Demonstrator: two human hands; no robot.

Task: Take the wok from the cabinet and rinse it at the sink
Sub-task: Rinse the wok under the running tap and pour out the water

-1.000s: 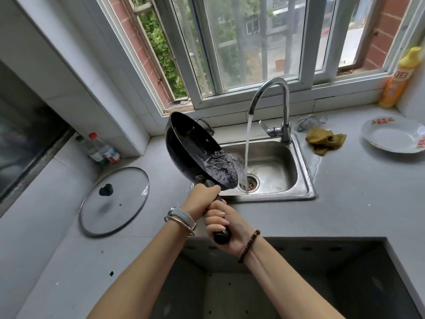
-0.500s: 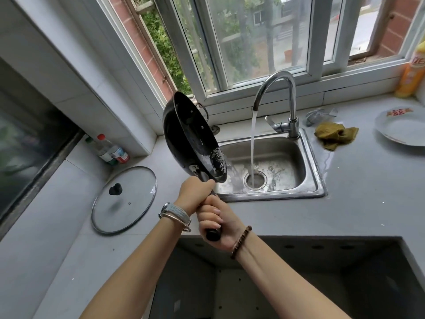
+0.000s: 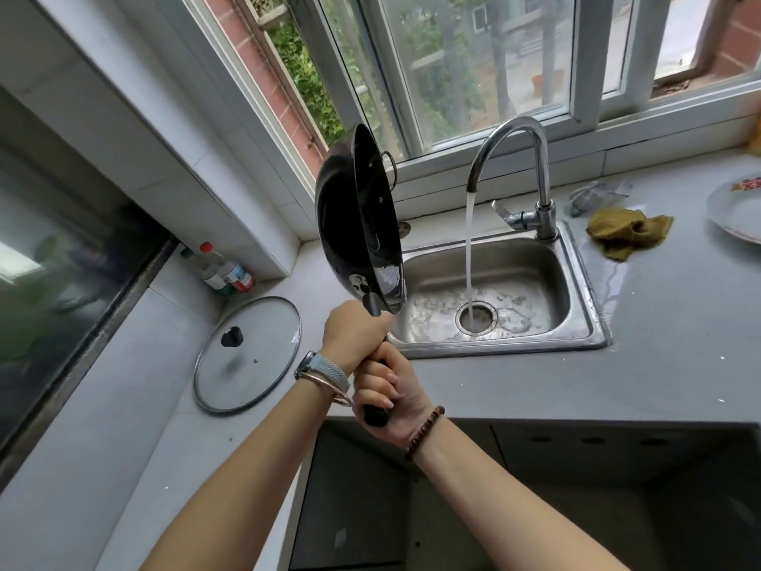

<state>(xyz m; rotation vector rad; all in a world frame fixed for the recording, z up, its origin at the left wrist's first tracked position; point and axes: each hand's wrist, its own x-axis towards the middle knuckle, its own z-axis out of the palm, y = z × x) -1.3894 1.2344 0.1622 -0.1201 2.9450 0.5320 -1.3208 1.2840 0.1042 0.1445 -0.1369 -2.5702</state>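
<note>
The black wok (image 3: 357,224) stands almost on edge over the left rim of the steel sink (image 3: 576,282), its hollow side facing right toward the tap. Both hands grip its black handle: my left hand (image 3: 350,335) higher up, close to the bowl, my right hand (image 3: 387,389) below it at the handle's end. A little water clings to the wok's lower rim. The chrome tap (image 3: 531,166) runs, and its stream falls straight into the drain (image 3: 475,317), clear of the wok.
A glass lid (image 3: 247,352) lies flat on the counter to the left, with bottles (image 3: 224,267) behind it in the corner. A yellow-green cloth (image 3: 626,234) and a white plate (image 3: 737,208) sit right of the sink. An open dark recess (image 3: 576,500) lies below the counter edge.
The wok tipped from slanted under the stream to nearly upright and moved left, out of the water. The water it held has poured out into the sink. Both hands kept their grip.
</note>
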